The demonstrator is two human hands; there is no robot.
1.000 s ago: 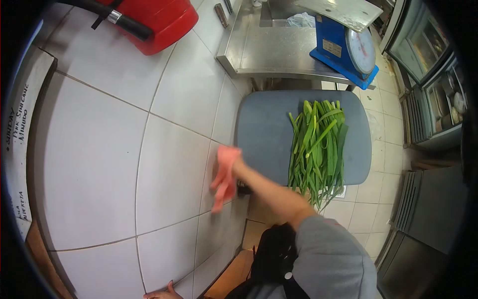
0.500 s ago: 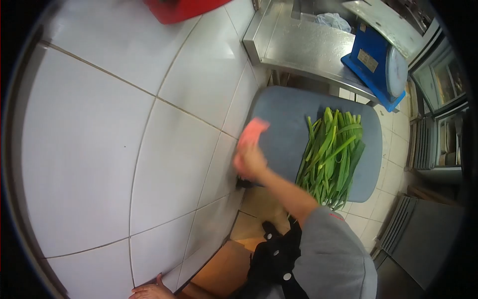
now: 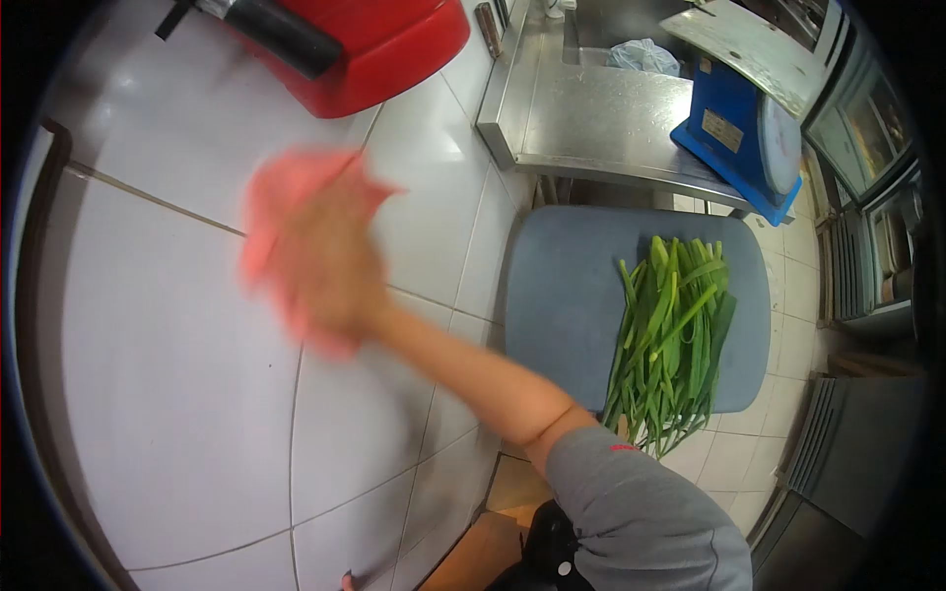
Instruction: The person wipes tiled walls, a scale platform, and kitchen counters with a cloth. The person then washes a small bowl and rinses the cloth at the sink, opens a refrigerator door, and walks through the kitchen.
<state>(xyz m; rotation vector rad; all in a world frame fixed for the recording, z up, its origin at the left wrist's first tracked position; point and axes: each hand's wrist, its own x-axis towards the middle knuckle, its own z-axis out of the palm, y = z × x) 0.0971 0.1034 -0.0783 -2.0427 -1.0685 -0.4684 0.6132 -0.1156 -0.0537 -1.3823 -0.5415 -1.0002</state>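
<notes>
My right hand (image 3: pixel 335 261), blurred by motion, holds a pink cloth (image 3: pixel 268 222) bunched under its palm and fingers. The cloth is against the white tiled surface (image 3: pixel 197 414), below a red object. At the bottom edge only a fingertip of my left hand (image 3: pixel 347 582) shows, close to the tiles; its other fingers are out of sight. To the right of my right forearm, a bundle of long green leafy stalks (image 3: pixel 670 335) lies on a grey board-like top (image 3: pixel 562 305), the leaf ends hanging over the near edge.
A red object (image 3: pixel 394 59) with a black cylindrical part (image 3: pixel 281 34) sits at the top left. A steel counter (image 3: pixel 601 113) holds a blue scale (image 3: pixel 729 128) and a plastic bag (image 3: pixel 645 57). Glass-fronted cabinets (image 3: pixel 867 148) stand at right.
My right hand has swept the pink cloth leftward and up across the tiles, away from the grey top. My left hand has mostly left the view. More of the red object shows.
</notes>
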